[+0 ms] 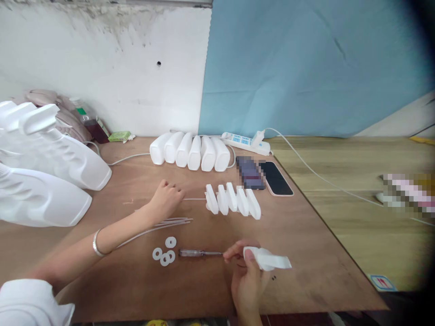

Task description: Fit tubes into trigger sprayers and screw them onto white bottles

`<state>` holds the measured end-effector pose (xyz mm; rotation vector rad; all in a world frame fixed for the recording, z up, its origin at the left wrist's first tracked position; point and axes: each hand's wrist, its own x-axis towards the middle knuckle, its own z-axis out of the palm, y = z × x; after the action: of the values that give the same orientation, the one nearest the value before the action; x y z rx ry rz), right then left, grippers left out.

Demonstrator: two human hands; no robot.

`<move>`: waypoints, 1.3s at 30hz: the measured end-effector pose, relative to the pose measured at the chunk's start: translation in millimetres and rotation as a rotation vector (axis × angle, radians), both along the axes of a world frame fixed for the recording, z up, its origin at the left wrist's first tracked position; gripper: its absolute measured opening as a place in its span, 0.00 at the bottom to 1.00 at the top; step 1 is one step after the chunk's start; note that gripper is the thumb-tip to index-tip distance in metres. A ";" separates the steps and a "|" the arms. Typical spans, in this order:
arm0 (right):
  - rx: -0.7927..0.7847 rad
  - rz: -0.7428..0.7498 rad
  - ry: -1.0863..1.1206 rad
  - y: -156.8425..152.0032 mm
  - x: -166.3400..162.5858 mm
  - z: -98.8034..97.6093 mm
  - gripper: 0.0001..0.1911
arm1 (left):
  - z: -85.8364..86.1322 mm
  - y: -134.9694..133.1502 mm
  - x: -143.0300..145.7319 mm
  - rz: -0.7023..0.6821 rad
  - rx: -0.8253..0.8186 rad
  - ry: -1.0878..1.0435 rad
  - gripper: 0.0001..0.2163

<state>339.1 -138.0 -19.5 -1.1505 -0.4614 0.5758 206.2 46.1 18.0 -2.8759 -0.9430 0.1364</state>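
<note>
My left hand (167, 199) is over the left middle of the table with its fingers curled down. A thin white rod (194, 199) runs out from under these fingers towards a row of slim white plastic pieces (232, 197); the fingertips themselves are hidden. More thin white rods (173, 222) lie below my left wrist. Near the front edge, my right hand (248, 271) grips a white plastic handle-like part (272, 260) between thumb and fingers. A clear-handled screwdriver (192, 253) lies just left of my right fingers, beside several white ring washers (171, 242).
Large white plastic shells (44, 194) are stacked at left. White rounded housings (195, 154) stand in a row at the back, near a power strip (246, 143) with a cable. Two phones, one dark (250, 173) and one pink-edged (276, 178), lie at the table's right edge.
</note>
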 end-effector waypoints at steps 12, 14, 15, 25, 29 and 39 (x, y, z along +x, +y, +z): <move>-0.374 0.427 -0.460 14.3 -37.1 14.5 0.07 | 13.8 -29.4 -72.6 0.187 -0.296 -0.209 0.12; -0.451 0.548 -0.669 17.4 -49.6 19.7 0.05 | 22.1 -46.2 -78.7 0.129 -0.517 -0.383 0.18; -0.472 0.610 -0.770 18.7 -56.1 21.5 0.05 | 25.7 -55.8 -80.9 0.089 -0.662 -0.455 0.21; -0.504 0.667 -1.319 14.5 -54.8 38.5 0.25 | -17.3 -102.4 -101.7 0.613 -1.387 -1.251 0.16; -0.594 0.628 -1.682 15.7 -31.8 27.4 0.12 | -20.3 -71.2 -101.7 0.728 -1.626 -1.488 0.15; -0.150 0.590 -1.089 38.5 -21.0 45.8 0.06 | -47.2 -33.5 -69.1 0.649 -1.894 -1.461 0.11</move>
<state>318.0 -99.5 26.3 -1.4171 -1.7541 0.4387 137.2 12.5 -29.1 -2.9276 -3.2964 -2.7143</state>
